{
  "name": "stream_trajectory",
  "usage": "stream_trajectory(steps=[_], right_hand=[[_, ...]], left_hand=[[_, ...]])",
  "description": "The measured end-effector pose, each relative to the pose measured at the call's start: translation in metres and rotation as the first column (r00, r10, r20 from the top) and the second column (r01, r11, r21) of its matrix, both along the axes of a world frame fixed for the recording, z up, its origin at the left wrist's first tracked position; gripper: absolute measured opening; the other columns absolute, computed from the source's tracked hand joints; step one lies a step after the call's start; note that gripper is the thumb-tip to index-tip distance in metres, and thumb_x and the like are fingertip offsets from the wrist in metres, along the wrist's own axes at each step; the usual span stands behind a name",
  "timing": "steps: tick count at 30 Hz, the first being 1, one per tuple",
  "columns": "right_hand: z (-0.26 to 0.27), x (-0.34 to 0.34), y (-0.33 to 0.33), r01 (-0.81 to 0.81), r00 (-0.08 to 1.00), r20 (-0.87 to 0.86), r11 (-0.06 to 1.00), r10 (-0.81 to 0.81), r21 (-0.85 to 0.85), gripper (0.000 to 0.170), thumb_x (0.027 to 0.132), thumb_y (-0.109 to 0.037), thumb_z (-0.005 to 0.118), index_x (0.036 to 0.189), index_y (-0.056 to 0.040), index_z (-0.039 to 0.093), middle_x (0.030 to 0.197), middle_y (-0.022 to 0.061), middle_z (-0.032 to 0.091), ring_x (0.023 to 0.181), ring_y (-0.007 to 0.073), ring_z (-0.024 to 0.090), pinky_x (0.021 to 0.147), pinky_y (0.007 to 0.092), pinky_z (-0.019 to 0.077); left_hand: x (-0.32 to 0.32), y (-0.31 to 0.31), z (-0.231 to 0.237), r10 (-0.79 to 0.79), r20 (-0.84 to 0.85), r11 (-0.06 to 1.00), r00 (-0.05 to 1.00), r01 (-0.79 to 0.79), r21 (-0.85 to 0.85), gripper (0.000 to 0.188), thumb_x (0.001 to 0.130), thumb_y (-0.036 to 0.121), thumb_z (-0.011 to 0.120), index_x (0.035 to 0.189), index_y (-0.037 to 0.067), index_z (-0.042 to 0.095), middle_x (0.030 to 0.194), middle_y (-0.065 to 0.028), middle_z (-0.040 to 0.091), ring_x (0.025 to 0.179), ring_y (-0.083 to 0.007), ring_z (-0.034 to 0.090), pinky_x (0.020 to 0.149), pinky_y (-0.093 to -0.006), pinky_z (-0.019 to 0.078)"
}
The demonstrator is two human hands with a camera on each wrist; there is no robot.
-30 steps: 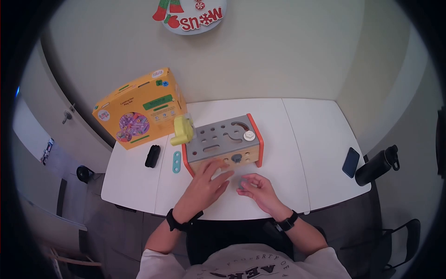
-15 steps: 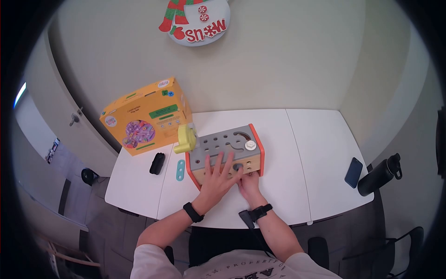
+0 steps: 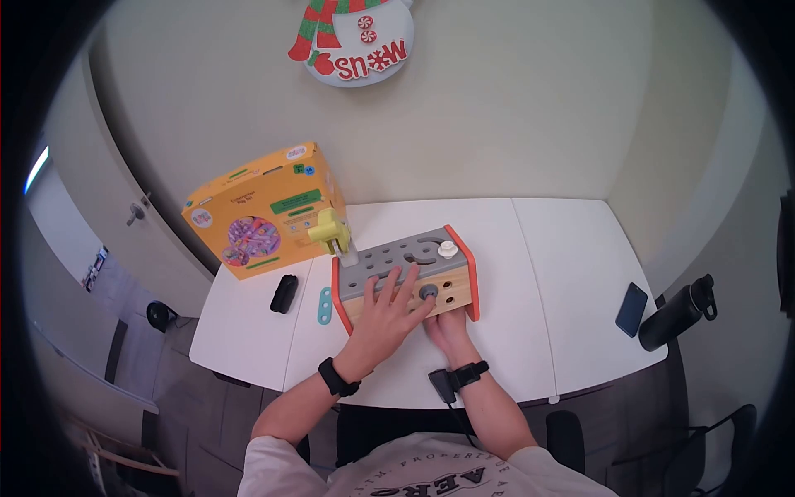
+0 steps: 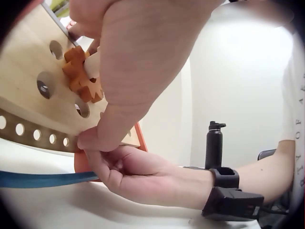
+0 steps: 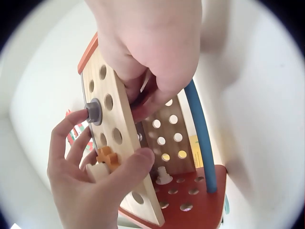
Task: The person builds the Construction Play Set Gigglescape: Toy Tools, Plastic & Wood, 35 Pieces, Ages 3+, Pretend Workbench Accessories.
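Note:
On the table stands a toy workbench with a grey top, wooden panels and red ends. My left hand rests spread on its top and front; in the right wrist view its index fingertip touches a grey bolt head and its thumb lies over the panel's edge. An orange gear with a white piece sits below that bolt. Behind the front panel, my right hand curls its fingers around a small dark piece, mostly hidden. A white bolt stands on the top.
A yellow-green tool is at the workbench's left end, before a yellow box. Left of the workbench lie a teal strip and a black case. Far right are a phone and black bottle.
My right hand has gone from in front of the workbench to beneath it, behind the panel. My left hand has come down onto the front and top. The yellow-green tool has turned.

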State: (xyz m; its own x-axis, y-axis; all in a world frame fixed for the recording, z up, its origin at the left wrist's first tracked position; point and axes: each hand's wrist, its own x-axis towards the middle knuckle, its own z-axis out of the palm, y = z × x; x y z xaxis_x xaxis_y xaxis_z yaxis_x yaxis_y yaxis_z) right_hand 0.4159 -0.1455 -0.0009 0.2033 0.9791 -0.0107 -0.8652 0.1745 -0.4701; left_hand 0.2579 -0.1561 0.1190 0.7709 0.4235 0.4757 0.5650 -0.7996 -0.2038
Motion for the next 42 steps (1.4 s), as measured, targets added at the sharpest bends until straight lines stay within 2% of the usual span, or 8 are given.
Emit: stream_trajectory(steps=[2,11,23,26,29,33,35,42], right_hand=[[0.003,0.003,0.003,-0.046,0.998,-0.036,0.999,0.046,0.005,0.049,0.105,-0.011,0.061,0.15,-0.0085,0.042,0.149,0.0108,0.053,0.132,0.0268,0.058,0.11,0.0437,0.0546],[-0.014,0.004,0.004,-0.139,0.99,0.033,0.976,0.135,0.171,0.048,0.106,-0.019,0.061,0.149,-0.0096,0.044,0.149,0.0094,0.055,0.133,0.0253,0.057,0.113,0.0425,0.052],[0.001,0.006,0.007,-0.237,0.97,0.063,0.97,0.233,0.054,0.049,0.108,-0.034,0.054,0.151,-0.0111,0.045,0.152,0.0122,0.052,0.136,0.0296,0.055,0.114,0.0479,0.0498],[0.003,0.006,0.013,-0.303,0.944,-0.134,0.953,0.302,0.012,0.049,0.11,-0.04,0.047,0.15,-0.0115,0.047,0.15,0.0134,0.053,0.135,0.0317,0.056,0.113,0.0515,0.0493],[0.003,0.002,0.016,-0.272,0.948,-0.189,0.96,0.255,-0.066,0.052,0.11,-0.044,0.043,0.15,-0.0109,0.047,0.15,0.0145,0.054,0.134,0.0339,0.056,0.114,0.0537,0.0484],[0.017,0.001,0.009,-0.268,0.954,-0.16,0.962,0.256,-0.058,0.051,0.111,-0.04,0.039,0.152,-0.01,0.045,0.154,0.0148,0.051,0.137,0.0336,0.054,0.114,0.0519,0.0492],[0.028,0.0,0.002,-0.24,0.969,-0.093,0.964,0.23,-0.113,0.051,0.112,-0.039,0.038,0.152,-0.0094,0.044,0.154,0.0154,0.05,0.137,0.034,0.054,0.114,0.052,0.0492],[0.032,0.0,0.006,-0.252,0.963,-0.134,0.959,0.235,-0.132,0.05,0.112,-0.038,0.039,0.152,-0.0084,0.044,0.153,0.0166,0.051,0.136,0.034,0.055,0.113,0.0511,0.0515]], left_hand=[[-0.001,-0.003,0.003,-0.011,0.017,1.0,1.0,0.011,-0.005,0.049,0.082,0.003,0.069,0.129,0.018,0.066,0.16,-0.0233,0.041,0.142,-0.0446,0.044,0.11,-0.0623,0.034],[-0.006,-0.013,0.002,0.005,0.031,1.0,1.0,-0.004,-0.011,0.057,0.076,0.0,0.071,0.129,0.019,0.066,0.161,-0.0214,0.04,0.143,-0.0427,0.044,0.111,-0.061,0.0337],[-0.008,-0.016,0.01,-0.032,0.048,0.999,0.998,0.034,-0.039,0.055,0.079,-0.002,0.066,0.132,0.016,0.067,0.156,-0.0245,0.045,0.14,-0.0435,0.047,0.11,-0.0596,0.0347],[-0.009,-0.017,0.012,-0.027,0.035,0.999,0.999,0.028,-0.043,0.056,0.08,-0.002,0.066,0.132,0.016,0.066,0.157,-0.0248,0.045,0.14,-0.0436,0.046,0.11,-0.0593,0.0347],[-0.008,-0.014,0.004,-0.009,0.024,0.999,1.0,0.01,-0.036,0.06,0.076,0.0,0.071,0.133,0.018,0.066,0.16,-0.0224,0.041,0.144,-0.0425,0.043,0.111,-0.06,0.0337],[-0.009,-0.011,0.0,-0.006,0.031,0.999,1.0,0.007,-0.04,0.063,0.073,0.001,0.074,0.132,0.02,0.066,0.163,-0.021,0.038,0.145,-0.0417,0.041,0.112,-0.06,0.0332],[-0.009,-0.015,0.006,-0.02,0.03,0.998,0.999,0.022,-0.062,0.058,0.078,0.0,0.068,0.133,0.017,0.065,0.16,-0.0236,0.041,0.143,-0.0434,0.044,0.112,-0.0603,0.0335],[-0.008,-0.016,0.009,-0.022,0.015,0.998,1.0,0.023,-0.06,0.053,0.083,0.0,0.065,0.133,0.016,0.065,0.158,-0.0251,0.042,0.141,-0.0439,0.046,0.112,-0.0603,0.0335]])
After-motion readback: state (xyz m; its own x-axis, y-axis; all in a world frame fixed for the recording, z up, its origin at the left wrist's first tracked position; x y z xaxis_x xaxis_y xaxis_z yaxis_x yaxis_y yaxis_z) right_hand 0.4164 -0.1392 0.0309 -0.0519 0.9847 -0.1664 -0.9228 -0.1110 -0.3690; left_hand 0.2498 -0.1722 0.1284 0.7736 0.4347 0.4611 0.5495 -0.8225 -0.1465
